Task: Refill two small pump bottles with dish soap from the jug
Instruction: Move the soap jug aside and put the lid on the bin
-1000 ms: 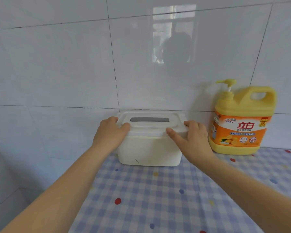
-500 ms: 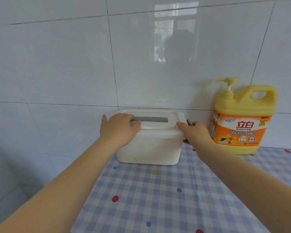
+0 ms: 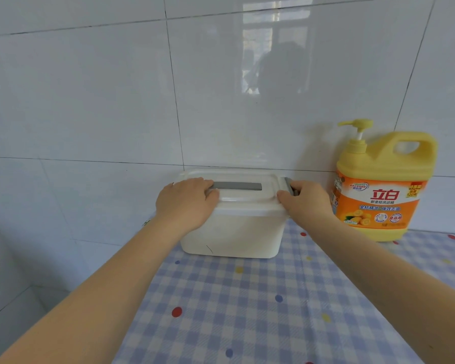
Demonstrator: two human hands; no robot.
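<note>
So far, no soap had been poured: the yellow jug (image 3: 382, 185) was stood upright at the back of the table (image 3: 260, 311) by the wall, near its right side, with its pump top still on, and no small pump bottles could be seen. A white box (image 3: 231, 232) with its lid (image 3: 247, 203) still shut was set at the back left, well apart from the jug. The left hand (image 3: 185, 203) was curled over the lid's left end, and the right hand (image 3: 306, 203) was curled around the grey clasp (image 3: 289, 186) at the right end, so the whole job seemed to be left.
</note>
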